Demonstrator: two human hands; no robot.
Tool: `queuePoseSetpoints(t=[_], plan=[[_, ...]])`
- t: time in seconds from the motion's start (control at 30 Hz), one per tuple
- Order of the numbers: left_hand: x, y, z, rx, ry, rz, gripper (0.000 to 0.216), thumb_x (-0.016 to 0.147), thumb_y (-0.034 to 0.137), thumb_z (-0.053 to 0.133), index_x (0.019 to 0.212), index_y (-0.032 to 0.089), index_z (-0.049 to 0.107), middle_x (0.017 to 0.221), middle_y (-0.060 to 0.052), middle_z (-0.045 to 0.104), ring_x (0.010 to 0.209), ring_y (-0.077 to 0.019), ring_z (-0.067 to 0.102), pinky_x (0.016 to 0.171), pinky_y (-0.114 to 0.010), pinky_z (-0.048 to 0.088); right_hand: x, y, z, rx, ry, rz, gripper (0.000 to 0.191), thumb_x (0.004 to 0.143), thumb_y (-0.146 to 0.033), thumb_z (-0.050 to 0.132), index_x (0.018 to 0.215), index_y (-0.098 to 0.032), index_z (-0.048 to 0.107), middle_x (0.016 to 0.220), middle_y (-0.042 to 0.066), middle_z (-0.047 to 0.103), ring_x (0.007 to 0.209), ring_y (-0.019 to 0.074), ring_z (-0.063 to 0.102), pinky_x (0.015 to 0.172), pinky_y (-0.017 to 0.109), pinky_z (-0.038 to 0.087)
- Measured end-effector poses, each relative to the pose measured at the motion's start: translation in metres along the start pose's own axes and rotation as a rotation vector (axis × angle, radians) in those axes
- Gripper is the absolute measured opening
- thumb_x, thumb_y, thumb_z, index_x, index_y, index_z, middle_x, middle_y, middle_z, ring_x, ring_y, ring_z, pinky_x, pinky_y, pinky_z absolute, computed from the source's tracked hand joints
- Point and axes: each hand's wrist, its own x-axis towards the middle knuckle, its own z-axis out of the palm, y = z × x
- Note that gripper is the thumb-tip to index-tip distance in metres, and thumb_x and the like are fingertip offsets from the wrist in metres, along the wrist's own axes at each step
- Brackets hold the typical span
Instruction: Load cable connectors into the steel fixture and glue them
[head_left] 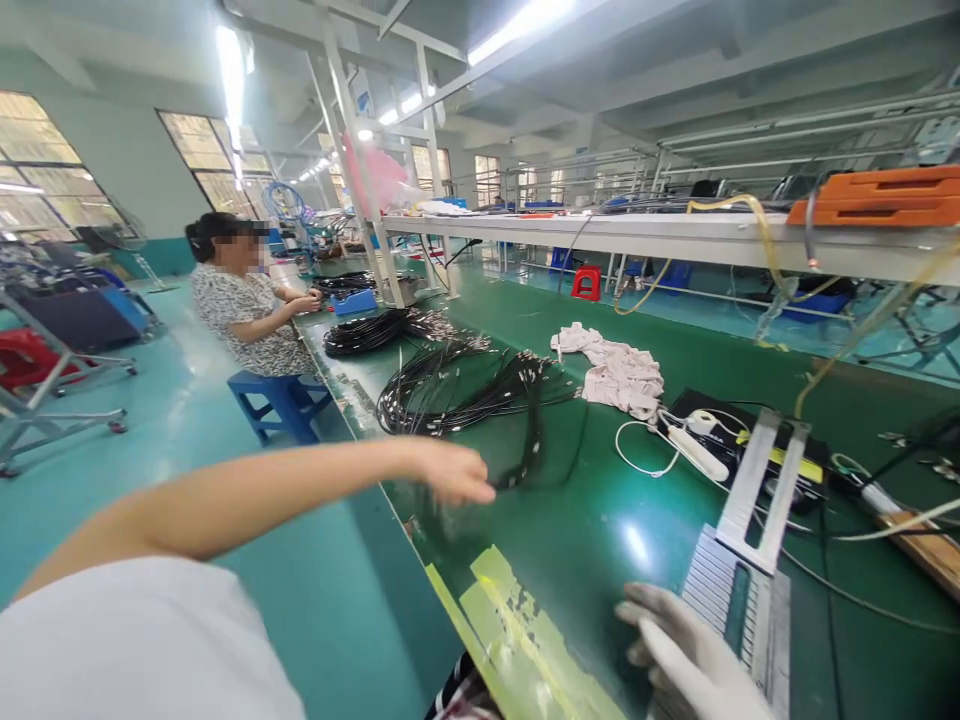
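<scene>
My left hand point(454, 472) is bare and reaches far out over the green bench, its fingers closed on black cables point(531, 440) that arc up from it, blurred by motion. Just beyond lies a looped bundle of thin black cables point(420, 395) with small pale ends. Close to the bench's front, my right hand point(679, 640) wears a whitish glove. Its fingers are loosely bent with the thumb apart, and nothing shows between them. Beside this hand stands a slotted metal fixture point(750, 560) with two upright bars and a ribbed plate.
A crumpled pale cloth point(611, 370) and a white power adapter point(697, 450) lie mid-bench. Yellow tape point(517, 640) covers the near edge. Farther along are another cable coil point(367, 333), a blue tray point(355, 303) and a seated co-worker point(251, 310). Orange trays point(877, 200) rest on the shelf above.
</scene>
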Motion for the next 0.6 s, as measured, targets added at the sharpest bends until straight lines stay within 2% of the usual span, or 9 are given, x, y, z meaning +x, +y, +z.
queuePoseSetpoints(t=[0.07,0.13,0.2,0.3,0.37,0.43,0.5,0.57,0.6], plan=[[0.006,0.002,0.044,-0.003,-0.025,0.038,0.045,0.079,0.059,0.065,0.057,0.022,0.056,0.049,0.001,0.050,0.046,-0.0136,0.045,0.046,-0.026,0.037,0.014,-0.012,0.027,0.177,-0.100,0.092,0.076,0.076,-0.077,0.067,0.125,-0.019,0.061,0.124,0.017,0.067,0.087,0.0239,0.071,0.074,0.032,0.060],[0.008,0.002,0.053,-0.003,0.039,0.071,0.045,0.085,0.056,0.057,0.057,0.022,0.048,0.052,0.001,0.048,0.049,-0.0138,0.043,0.048,-0.027,0.036,0.031,-0.024,0.047,0.388,-0.201,0.193,0.075,0.083,-0.074,0.062,0.128,-0.015,0.056,0.130,0.020,0.063,0.092,0.0221,0.070,0.076,0.030,0.059],[0.004,0.004,0.032,-0.006,0.194,0.096,0.040,0.092,0.052,0.045,0.065,0.022,0.045,0.061,0.000,0.049,0.057,-0.0148,0.044,0.055,-0.028,0.036,0.050,-0.038,0.059,0.543,-0.286,0.284,0.076,0.091,-0.072,0.053,0.135,-0.011,0.049,0.140,0.023,0.055,0.104,0.0246,0.069,0.084,0.034,0.059],[-0.020,0.019,-0.012,-0.034,0.529,0.127,0.040,0.099,0.052,0.032,0.074,0.021,0.042,0.070,0.002,0.046,0.066,-0.0152,0.044,0.063,-0.028,0.036,0.076,-0.064,0.064,0.708,-0.325,0.346,0.087,0.092,-0.078,0.040,0.146,-0.010,0.037,0.150,0.024,0.044,0.125,0.0303,0.059,0.094,0.044,0.057],[-0.041,0.034,-0.018,-0.066,0.589,0.154,0.042,0.100,0.053,0.031,0.076,0.021,0.042,0.070,0.003,0.045,0.066,-0.0141,0.044,0.063,-0.027,0.035,0.089,-0.081,0.062,0.839,-0.320,0.340,0.094,0.089,-0.083,0.036,0.149,-0.011,0.032,0.150,0.025,0.045,0.132,0.0321,0.053,0.096,0.050,0.056],[-0.057,0.049,0.001,-0.089,0.409,0.178,0.041,0.101,0.051,0.033,0.078,0.020,0.045,0.070,0.003,0.047,0.065,-0.0139,0.046,0.059,-0.025,0.035,0.098,-0.090,0.059,0.970,-0.312,0.307,0.098,0.086,-0.086,0.034,0.148,-0.010,0.034,0.142,0.026,0.052,0.131,0.0330,0.054,0.094,0.052,0.056],[-0.060,0.056,0.038,-0.056,0.100,0.212,0.033,0.099,0.044,0.039,0.080,0.020,0.050,0.066,0.002,0.047,0.058,-0.0138,0.044,0.052,-0.025,0.032,0.107,-0.089,0.059,1.052,-0.292,0.299,0.098,0.085,-0.089,0.032,0.140,-0.008,0.042,0.129,0.026,0.060,0.121,0.0336,0.061,0.087,0.051,0.059],[-0.051,0.053,0.080,0.037,-0.173,0.275,0.023,0.092,0.039,0.052,0.079,0.020,0.054,0.061,0.002,0.045,0.051,-0.0139,0.039,0.047,-0.026,0.028,0.114,-0.080,0.064,1.031,-0.227,0.325,0.087,0.089,-0.084,0.036,0.127,-0.007,0.051,0.110,0.023,0.067,0.102,0.0306,0.069,0.076,0.045,0.062],[-0.042,0.048,0.098,0.079,-0.244,0.288,0.021,0.089,0.037,0.055,0.078,0.020,0.055,0.060,0.001,0.046,0.050,-0.0145,0.038,0.045,-0.026,0.027,0.118,-0.075,0.067,0.998,-0.186,0.334,0.074,0.093,-0.076,0.042,0.119,-0.008,0.054,0.098,0.019,0.069,0.088,0.0267,0.071,0.069,0.039,0.062]])
